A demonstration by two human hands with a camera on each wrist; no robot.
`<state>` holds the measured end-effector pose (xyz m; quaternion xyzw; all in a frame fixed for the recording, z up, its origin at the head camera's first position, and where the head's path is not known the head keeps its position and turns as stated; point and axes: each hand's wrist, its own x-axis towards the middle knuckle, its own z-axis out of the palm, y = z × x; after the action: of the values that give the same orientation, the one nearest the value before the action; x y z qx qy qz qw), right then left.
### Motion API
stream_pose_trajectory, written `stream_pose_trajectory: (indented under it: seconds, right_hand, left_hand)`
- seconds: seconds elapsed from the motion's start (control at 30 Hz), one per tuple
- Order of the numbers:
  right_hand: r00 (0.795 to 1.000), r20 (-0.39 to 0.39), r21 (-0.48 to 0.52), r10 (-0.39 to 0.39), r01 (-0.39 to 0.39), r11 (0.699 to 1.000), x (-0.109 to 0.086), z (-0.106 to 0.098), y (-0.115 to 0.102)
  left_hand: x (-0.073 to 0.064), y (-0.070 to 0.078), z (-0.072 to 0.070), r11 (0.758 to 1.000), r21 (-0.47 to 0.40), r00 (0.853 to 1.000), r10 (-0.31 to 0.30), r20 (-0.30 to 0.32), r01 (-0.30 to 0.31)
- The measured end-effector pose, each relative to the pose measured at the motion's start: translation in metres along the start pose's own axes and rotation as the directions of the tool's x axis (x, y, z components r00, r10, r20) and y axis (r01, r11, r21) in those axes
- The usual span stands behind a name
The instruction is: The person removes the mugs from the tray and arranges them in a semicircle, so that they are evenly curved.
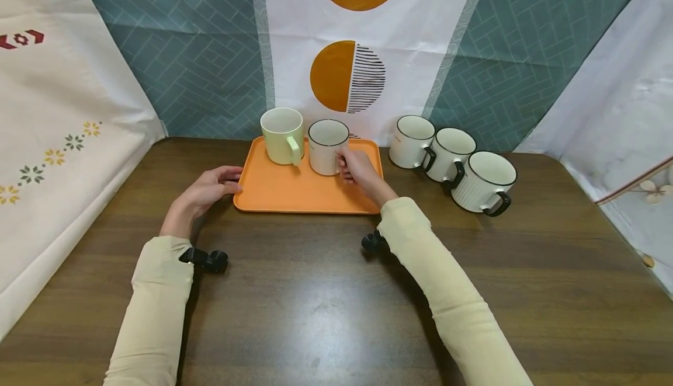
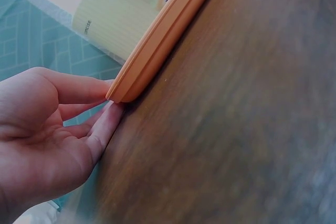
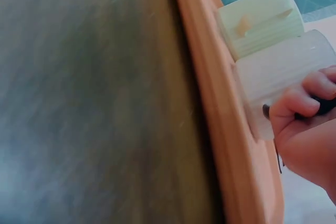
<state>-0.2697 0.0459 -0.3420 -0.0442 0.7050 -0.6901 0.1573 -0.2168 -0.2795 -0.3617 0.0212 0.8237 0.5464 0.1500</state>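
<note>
An orange tray (image 1: pixel 286 192) lies on the table and bears two mugs. Its left rim is pinched by my left hand (image 1: pixel 209 188), one digit on top and others beneath, as the left wrist view shows. Toward the tray's back left stands a light green mug (image 1: pixel 278 138), upright, its handle turned to the front. Beside it, a white mug (image 1: pixel 322 155) with a black rim stands upright on the tray. My right hand (image 1: pixel 360 170) grips that white mug's black handle (image 3: pixel 326 106), which the fingers mostly cover.
Right of the tray, three white mugs stand in a slanting row: one at the back (image 1: pixel 407 146), one in the middle (image 1: pixel 444 158), one nearest (image 1: pixel 475 190). Their black handles point front right. A patterned cloth (image 1: pixel 420 30) hangs behind the brown table (image 1: pixel 294 292).
</note>
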Motion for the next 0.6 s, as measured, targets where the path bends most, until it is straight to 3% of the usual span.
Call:
stream_pose_trajectory:
  seconds: [0.33, 0.6]
  right_hand:
    - [0.990, 0.135, -0.030, -0.028, 0.033, 0.999, -0.017, -0.007, 0.004]
    - [0.987, 0.156, 0.054, -0.026, 0.018, 0.998, -0.030, -0.019, 0.004]
  left_hand:
    - [0.000, 0.000, -0.001, 1.000, 0.015, 1.000, 0.010, -0.005, -0.010]
    - [0.001, -0.003, -0.001, 1.000, 0.015, 1.000, 0.020, 0.000, -0.020]
